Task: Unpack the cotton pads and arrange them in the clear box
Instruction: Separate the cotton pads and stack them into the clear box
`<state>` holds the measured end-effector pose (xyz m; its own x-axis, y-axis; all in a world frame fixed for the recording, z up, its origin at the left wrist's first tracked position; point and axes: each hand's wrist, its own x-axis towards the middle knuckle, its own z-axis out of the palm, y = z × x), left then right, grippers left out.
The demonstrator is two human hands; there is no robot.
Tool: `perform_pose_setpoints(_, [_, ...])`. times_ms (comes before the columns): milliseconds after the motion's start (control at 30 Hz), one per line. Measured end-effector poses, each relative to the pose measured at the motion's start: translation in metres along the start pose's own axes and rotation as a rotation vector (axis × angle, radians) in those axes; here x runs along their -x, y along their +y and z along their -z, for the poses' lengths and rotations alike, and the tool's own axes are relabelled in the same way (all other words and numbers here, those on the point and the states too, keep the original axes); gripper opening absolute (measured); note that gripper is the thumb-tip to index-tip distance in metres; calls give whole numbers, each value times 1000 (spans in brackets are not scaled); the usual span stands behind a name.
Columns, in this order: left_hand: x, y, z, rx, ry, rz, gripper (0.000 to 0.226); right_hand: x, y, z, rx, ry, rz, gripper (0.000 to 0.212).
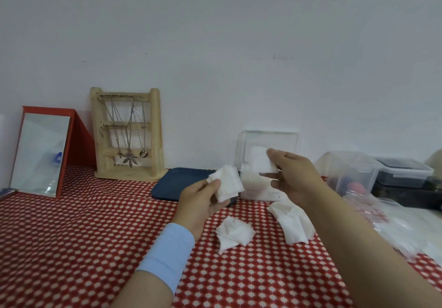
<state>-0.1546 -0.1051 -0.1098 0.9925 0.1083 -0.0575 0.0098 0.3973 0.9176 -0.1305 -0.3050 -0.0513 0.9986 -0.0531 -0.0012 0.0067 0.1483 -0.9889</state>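
View: head, looking forward and down.
Fingers, left: the left hand's thumb and fingers are clamped on a white pad, pinching its lower left corner; palm turned up and inward.
Fingers, right: the right hand pinches a second pad by its right edge, thumb on top, other fingers curled beneath.
Both pads: in the air, apart from each other, above the counter.
Second pad: seen against the raised lid of the box; whether it is over the opening, cannot tell.
Box: clear, against the wall, just behind the hands; white pads show through its front wall.
Loose pads: one small heap on the cloth between the forearms, a larger heap just left of the right forearm, near the box.
Bag: crumpled clear plastic to the right of the right arm.
Left wrist: pale blue band.
Counter: covered in red-and-white patterned cloth.
Tray: dark blue, left of the box, partly behind the left hand.
Back left: wooden stand hung with necklaces; red-framed mirror leaning beside it.
Far right: clear tub and a dark lidded tub.
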Motion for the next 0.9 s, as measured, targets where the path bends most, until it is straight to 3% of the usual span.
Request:
perform_pose_setpoints(167, [1,-2,-4,-128,-38,-35,12,9,-5,-9,131,-253,35,12])
perform_pose_setpoints(433, [3,-1,-7,-101,-87,21,14,17,2,-26,499,-116,162,13])
perform_pose_setpoints(700, [3,1,-9,-32,-124,110,33,14,5,-26,625,-122,216,24])
perform_pose_setpoints(800, [4,4,-9,17,-162,122,35,12,10,-25,741,-81,263,43])
perform_pose_setpoints(867, [5,3,-7,-78,-208,65,29,10,10,-21,711,-138,166,54])
perform_pose_setpoints(900, [5,2,-6,-124,-218,52,27,9,9,-18,650,-178,95,49])
